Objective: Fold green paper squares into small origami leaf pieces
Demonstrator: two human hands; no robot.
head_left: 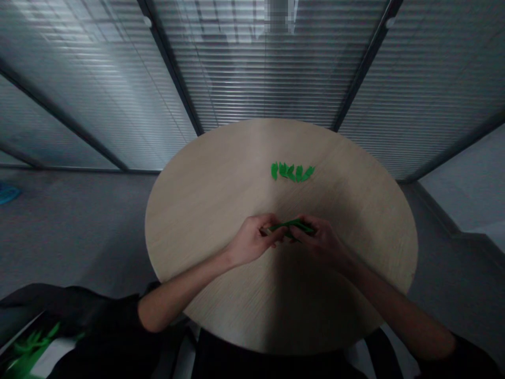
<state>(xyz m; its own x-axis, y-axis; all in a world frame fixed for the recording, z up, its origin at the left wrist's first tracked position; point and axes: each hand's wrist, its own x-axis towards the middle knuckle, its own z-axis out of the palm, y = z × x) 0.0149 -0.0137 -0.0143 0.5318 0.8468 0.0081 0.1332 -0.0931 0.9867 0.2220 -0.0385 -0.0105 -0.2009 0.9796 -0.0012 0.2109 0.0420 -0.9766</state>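
Just in front of my body, over the middle of the round table, my left hand [257,237] and my right hand [315,237] meet around a thin, dark green leaf-like piece [292,224]. The fingers of my left hand pinch its left end, and those of my right hand close on its right part. My fingers cover much of its shape. Beyond my hands, several bright green leaf-like pieces [291,171] lie side by side in a short row on the table.
The round wooden table [205,179] stands close to glass partitions with blinds [264,79]. At the lower left, a container holds more green leafy material [35,342] beside a white piece [53,355]. A blue object [8,193] lies on the floor at far left.
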